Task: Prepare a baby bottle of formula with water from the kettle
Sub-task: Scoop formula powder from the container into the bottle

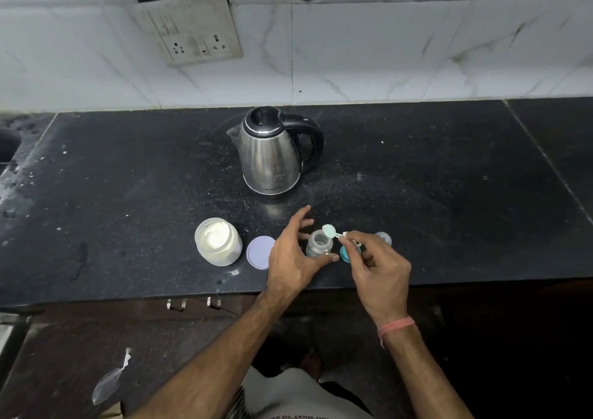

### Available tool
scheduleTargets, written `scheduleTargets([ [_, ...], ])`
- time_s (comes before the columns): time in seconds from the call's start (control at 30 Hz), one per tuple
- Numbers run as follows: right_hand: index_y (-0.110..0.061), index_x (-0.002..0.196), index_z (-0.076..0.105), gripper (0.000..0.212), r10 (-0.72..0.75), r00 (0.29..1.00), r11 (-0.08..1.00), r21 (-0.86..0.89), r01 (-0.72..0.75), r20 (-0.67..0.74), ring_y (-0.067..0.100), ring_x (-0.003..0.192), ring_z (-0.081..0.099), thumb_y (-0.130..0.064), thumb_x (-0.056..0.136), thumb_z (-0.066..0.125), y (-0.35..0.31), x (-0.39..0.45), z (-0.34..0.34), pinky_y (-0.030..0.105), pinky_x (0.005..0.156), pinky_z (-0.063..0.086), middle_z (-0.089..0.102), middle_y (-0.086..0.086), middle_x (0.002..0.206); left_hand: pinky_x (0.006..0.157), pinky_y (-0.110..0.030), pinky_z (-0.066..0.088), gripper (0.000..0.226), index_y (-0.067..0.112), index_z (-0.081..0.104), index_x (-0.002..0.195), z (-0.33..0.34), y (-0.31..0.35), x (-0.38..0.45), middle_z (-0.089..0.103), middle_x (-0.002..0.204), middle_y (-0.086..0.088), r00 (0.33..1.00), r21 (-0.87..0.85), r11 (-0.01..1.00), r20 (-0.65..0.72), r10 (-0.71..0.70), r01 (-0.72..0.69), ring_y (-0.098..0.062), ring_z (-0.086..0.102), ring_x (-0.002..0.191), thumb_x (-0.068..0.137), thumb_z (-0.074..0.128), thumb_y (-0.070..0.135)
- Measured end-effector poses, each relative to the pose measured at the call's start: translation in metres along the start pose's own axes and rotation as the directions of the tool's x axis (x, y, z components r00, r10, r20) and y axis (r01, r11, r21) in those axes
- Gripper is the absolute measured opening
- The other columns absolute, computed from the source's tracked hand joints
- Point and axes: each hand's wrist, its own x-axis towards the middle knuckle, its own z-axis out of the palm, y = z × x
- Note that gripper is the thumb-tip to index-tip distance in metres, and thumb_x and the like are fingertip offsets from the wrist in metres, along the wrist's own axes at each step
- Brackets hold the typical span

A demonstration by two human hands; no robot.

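A small open baby bottle point(317, 242) stands on the black counter point(128, 200). My left hand point(293, 251) is spread around it, thumb touching its near side, fingers straight beyond it. My right hand point(372, 261) pinches the handle of a small teal scoop point(330, 230), whose bowl is tipped over the bottle's mouth. An open jar of white formula powder point(217, 241) stands to the left, its lilac lid point(260, 252) lying beside it. The steel kettle point(272, 152) stands behind, lid closed, handle to the right.
A teal bottle ring point(345, 253) lies under my right hand, and a clear cap point(383, 237) stands just beyond it. A wall socket plate point(192, 30) sits on the tiled wall. A sink edge point(8, 146) shows at far left. Drawer handles point(194, 303) are below the counter.
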Motion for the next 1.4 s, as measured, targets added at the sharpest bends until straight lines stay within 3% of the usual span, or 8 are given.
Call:
scheduleTargets([
  [0.17, -0.021, 0.115, 0.084, 0.017, 0.333, 0.943, 0.928, 0.177, -0.327, -0.004, 0.012, 0.062, 0.075, -0.021, 0.099, 0.083, -0.008, 0.001, -0.001, 0.031, 0.059, 0.061, 0.079, -0.010, 0.086, 0.103, -0.033, 0.059, 0.136, 0.049, 0.039, 0.166, -0.009, 0.006, -0.007, 0.058, 0.155, 0.022, 0.999, -0.009, 1.000, -0.034, 0.029, -0.030, -0.004, 0.065, 0.124, 0.051, 0.111, 0.056],
  [0.33, -0.019, 0.120, 0.083, 0.019, 0.271, 0.961, 0.951, 0.143, -0.275, 0.051, 0.012, 0.063, 0.075, -0.020, 0.101, 0.080, -0.011, 0.002, 0.000, 0.026, 0.061, 0.061, 0.079, -0.020, 0.105, 0.095, -0.027, 0.057, 0.138, 0.050, 0.039, 0.166, -0.039, 0.013, -0.014, 0.050, 0.156, 0.024, 0.995, -0.002, 0.996, -0.059, 0.086, -0.086, -0.006, 0.062, 0.124, 0.049, 0.111, 0.057],
  [0.5, -0.021, 0.119, 0.082, 0.017, 0.223, 0.970, 0.956, 0.172, -0.236, 0.095, 0.013, 0.065, 0.075, -0.018, 0.103, 0.079, -0.020, 0.013, 0.018, 0.033, 0.064, 0.063, 0.082, -0.011, 0.100, 0.097, -0.033, 0.053, 0.113, 0.039, 0.059, 0.153, -0.078, 0.018, -0.010, 0.058, 0.142, 0.014, 0.944, 0.104, 0.985, -0.285, 0.164, -0.140, -0.013, 0.057, 0.128, 0.053, 0.109, 0.057],
  [0.67, -0.021, 0.124, 0.079, 0.019, 0.178, 0.967, 0.937, 0.270, -0.223, 0.183, 0.016, 0.062, 0.074, -0.017, 0.105, 0.077, -0.044, 0.025, 0.048, 0.037, 0.064, 0.064, 0.080, -0.014, 0.098, 0.110, -0.045, 0.038, 0.092, 0.045, 0.070, 0.135, -0.111, 0.004, -0.011, 0.047, 0.155, 0.016, 0.840, 0.296, 0.948, -0.538, 0.064, 0.117, -0.025, 0.044, 0.136, 0.053, 0.108, 0.055],
  [0.9, -0.023, 0.123, 0.075, 0.018, -0.003, 0.939, 0.943, 0.313, -0.112, 0.344, 0.009, 0.066, 0.076, -0.022, 0.105, 0.077, -0.087, 0.046, 0.104, 0.029, 0.069, 0.062, 0.081, -0.016, 0.099, 0.122, -0.049, 0.042, 0.107, 0.040, 0.059, 0.150, -0.147, -0.043, -0.011, 0.054, 0.145, 0.019, 0.872, 0.119, 0.959, -0.456, -0.178, 0.257, -0.015, 0.043, 0.141, 0.056, 0.109, 0.051],
  [1.03, -0.032, 0.120, 0.069, 0.018, -0.087, 0.892, 0.958, 0.283, -0.047, 0.443, 0.007, 0.067, 0.074, -0.030, 0.103, 0.077, -0.105, 0.052, 0.136, 0.042, 0.073, 0.062, 0.081, -0.014, 0.098, 0.107, -0.046, 0.059, 0.085, 0.040, 0.071, 0.130, -0.150, -0.053, -0.011, 0.070, 0.129, 0.017, 0.872, -0.012, 0.968, -0.431, -0.232, 0.251, -0.007, 0.068, 0.122, 0.054, 0.108, 0.049],
  [1.13, -0.030, 0.114, 0.070, 0.014, -0.152, 0.850, 0.979, 0.193, 0.061, 0.504, 0.008, 0.062, 0.065, -0.033, 0.102, 0.076, -0.113, 0.053, 0.151, 0.040, 0.070, 0.057, 0.078, -0.012, 0.086, 0.099, -0.040, 0.063, 0.080, 0.041, 0.072, 0.123, -0.147, -0.051, -0.014, 0.075, 0.122, 0.015, 0.860, -0.082, 0.968, -0.446, -0.248, 0.236, -0.002, 0.073, 0.111, 0.051, 0.102, 0.055],
  [1.4, -0.028, 0.107, 0.069, 0.009, -0.210, 0.684, 0.935, -0.061, 0.349, 0.699, 0.039, 0.085, 0.072, -0.037, 0.106, 0.068, -0.124, 0.056, 0.170, 0.046, 0.074, 0.054, 0.080, 0.004, 0.089, 0.095, -0.044, 0.066, 0.070, 0.051, 0.071, 0.114, -0.150, -0.048, -0.018, 0.078, 0.121, 0.015, 0.871, -0.122, 0.971, -0.430, -0.237, 0.204, -0.007, 0.077, 0.110, 0.053, 0.106, 0.053],
])
